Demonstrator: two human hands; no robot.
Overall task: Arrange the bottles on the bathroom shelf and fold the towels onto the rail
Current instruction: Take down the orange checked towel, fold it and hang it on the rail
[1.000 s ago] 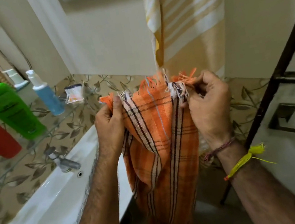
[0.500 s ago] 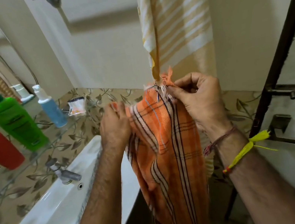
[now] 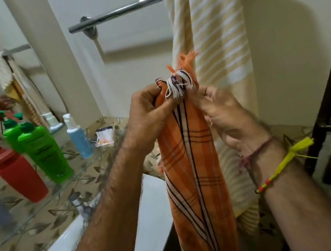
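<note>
Left hand (image 3: 147, 115): fingers curled round the gathered top edge of the orange towel (image 3: 193, 164), gripping it just below the fringe.
Right hand (image 3: 221, 111): blurred; thumb and fingers reach in to the same bunched top from the other side, apparently pinching it, though the blur hides the exact hold.
Orange towel: striped, hanging straight down from between the two hands in a narrow bunch; its white and orange fringe sticks up above the fingers.
Rail (image 3: 117, 15): chrome bar on the wall, above and behind the hands, apart from the orange towel.
Cream towel (image 3: 220, 39): striped, draped over the right part of the rail, hanging directly behind the orange towel.
Shelf (image 3: 47, 195): glass, to the left of the left forearm.
Bottles: a red bottle (image 3: 20, 178), a green bottle (image 3: 44, 152) and a blue bottle (image 3: 78, 137) stand upright on the shelf in a row, well to the left of the hands; a mirror behind repeats them.
Sink (image 3: 148, 211): white, below the shelf, under the left forearm.
Wrist: red thread and yellow thread on the right one.
</note>
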